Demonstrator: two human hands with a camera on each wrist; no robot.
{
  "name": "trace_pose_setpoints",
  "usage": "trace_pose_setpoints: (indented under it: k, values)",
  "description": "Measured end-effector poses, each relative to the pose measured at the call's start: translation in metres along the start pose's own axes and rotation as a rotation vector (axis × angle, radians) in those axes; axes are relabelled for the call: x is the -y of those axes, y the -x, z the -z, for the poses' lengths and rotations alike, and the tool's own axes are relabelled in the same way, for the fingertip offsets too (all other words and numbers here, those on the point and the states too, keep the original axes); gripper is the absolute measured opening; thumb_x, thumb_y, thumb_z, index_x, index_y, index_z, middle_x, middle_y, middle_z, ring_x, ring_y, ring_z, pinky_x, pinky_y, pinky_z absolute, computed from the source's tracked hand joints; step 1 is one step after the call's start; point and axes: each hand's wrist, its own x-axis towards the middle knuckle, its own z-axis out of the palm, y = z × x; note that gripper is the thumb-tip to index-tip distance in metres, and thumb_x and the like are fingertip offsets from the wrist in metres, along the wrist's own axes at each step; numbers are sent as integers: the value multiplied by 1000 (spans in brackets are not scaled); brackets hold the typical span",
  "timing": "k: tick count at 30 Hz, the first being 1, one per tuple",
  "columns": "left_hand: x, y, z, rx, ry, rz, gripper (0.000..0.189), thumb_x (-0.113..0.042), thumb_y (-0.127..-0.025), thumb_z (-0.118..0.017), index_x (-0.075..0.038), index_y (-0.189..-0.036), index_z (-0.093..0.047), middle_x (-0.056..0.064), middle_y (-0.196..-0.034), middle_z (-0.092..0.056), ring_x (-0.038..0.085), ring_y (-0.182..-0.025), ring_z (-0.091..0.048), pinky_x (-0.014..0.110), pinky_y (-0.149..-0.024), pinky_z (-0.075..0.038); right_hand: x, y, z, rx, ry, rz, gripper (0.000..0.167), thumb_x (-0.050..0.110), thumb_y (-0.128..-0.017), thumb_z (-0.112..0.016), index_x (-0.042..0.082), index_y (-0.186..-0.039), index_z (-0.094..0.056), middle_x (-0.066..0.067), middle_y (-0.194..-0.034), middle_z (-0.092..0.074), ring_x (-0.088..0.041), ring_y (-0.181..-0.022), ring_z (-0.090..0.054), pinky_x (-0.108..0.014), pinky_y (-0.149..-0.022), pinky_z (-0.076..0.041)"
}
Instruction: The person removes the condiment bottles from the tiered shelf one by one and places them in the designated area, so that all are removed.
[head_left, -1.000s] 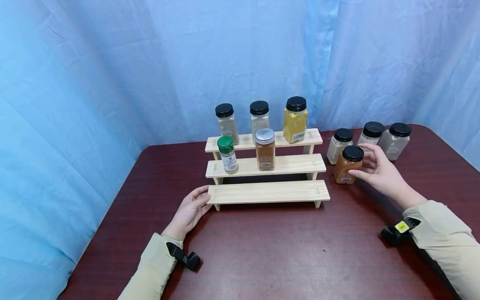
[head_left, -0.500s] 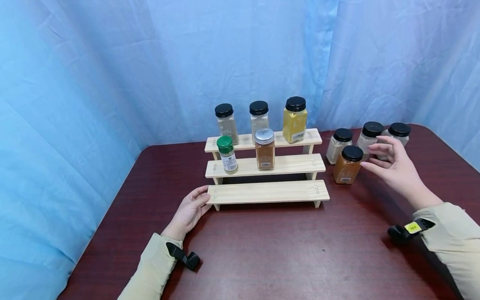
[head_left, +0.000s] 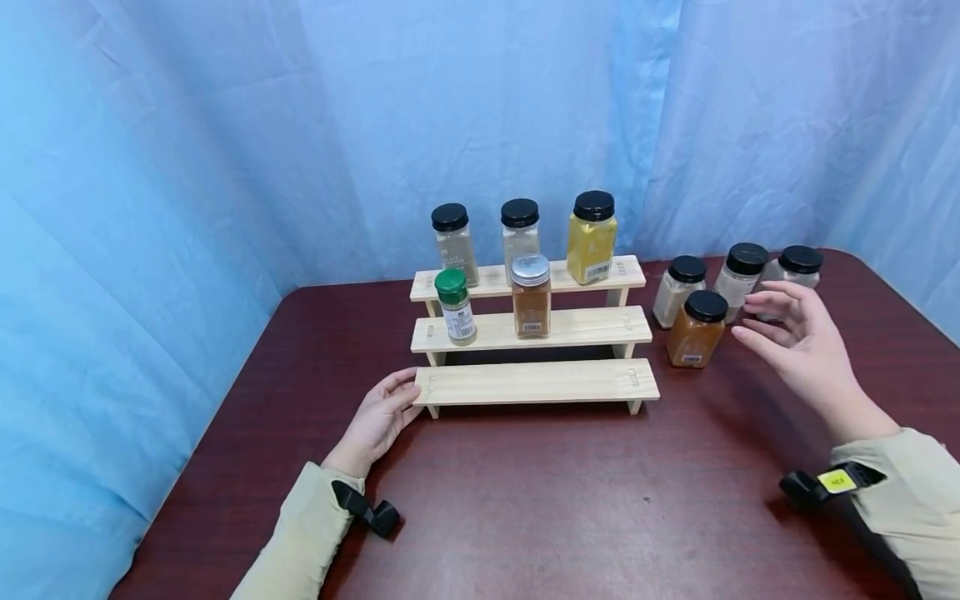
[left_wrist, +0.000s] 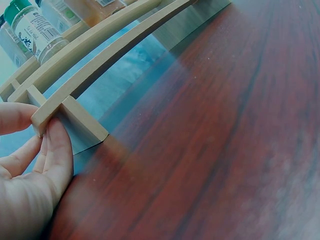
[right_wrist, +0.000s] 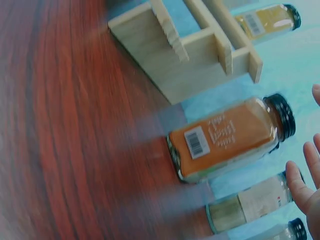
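My left hand [head_left: 378, 423] pinches the left end of the lowest step of a three-tier wooden spice rack [head_left: 536, 383]; the left wrist view shows thumb and finger [left_wrist: 59, 150] at that corner. To the rack's right, an orange-brown spice jar [head_left: 696, 335] with a black lid stands upright on the table. My right hand [head_left: 806, 354] hovers just right of that jar, fingers loosely bent and apart from it, holding nothing. Behind the hand are a white-labelled jar [head_left: 737, 283] and a partly hidden grey jar [head_left: 798, 265]. A pale jar [head_left: 677, 292] stands behind the orange-brown one.
On the top tier are a grey jar [head_left: 455, 250], a pale jar [head_left: 520, 237] and a yellow jar [head_left: 591, 246]. The middle tier bears a green-capped bottle [head_left: 457, 312] and a silver-lidded brown jar [head_left: 531, 304]. Blue curtains [head_left: 360, 150] enclose the dark red table [head_left: 525, 500].
My right hand has let go of the orange-brown jar and drawn back to the right. The jar stays in its place. My left hand keeps its hold on the rack.
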Motion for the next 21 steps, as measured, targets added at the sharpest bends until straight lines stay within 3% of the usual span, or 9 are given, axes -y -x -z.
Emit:
trace_pose_setpoints:
  k: [5,11,18,21]
  values:
    - [0,0,0,3,9,-7,44,4,-97,-39,7,-139,-26,-6,-94,-57,3,-86,-60,17,-77,-48,7,6,-7,21,-169,31,59,-22,-80,-55,4,-132,-43,4,-111,-59,-2,-101,-59,-7,-82,-46]
    - [-1,0,0,10,11,-11,44,3,-97,-40,7,-139,-27,-6,-94,-58,2,-86,-61,18,-77,-49,13,11,-22,68,-121,48,59,-21,-82,-55,5,-133,-44,4,-113,-58,-2,-103,-57,-7,-84,-45]
    - [0,-1,0,5,27,3,43,5,-97,-38,5,-138,-28,-6,-92,-58,3,-85,-61,18,-77,-49,18,15,-40,112,-202,73,52,-25,-80,-52,-8,-128,-41,1,-113,-59,-4,-102,-58,-10,-84,-47]
    - [0,-1,0,8,18,4,44,4,-97,-37,6,-139,-26,-6,-93,-58,3,-85,-60,18,-77,-49,20,17,-47,126,-175,76,52,-25,-80,-53,-6,-127,-44,4,-112,-59,-4,-100,-58,-10,-84,-47]
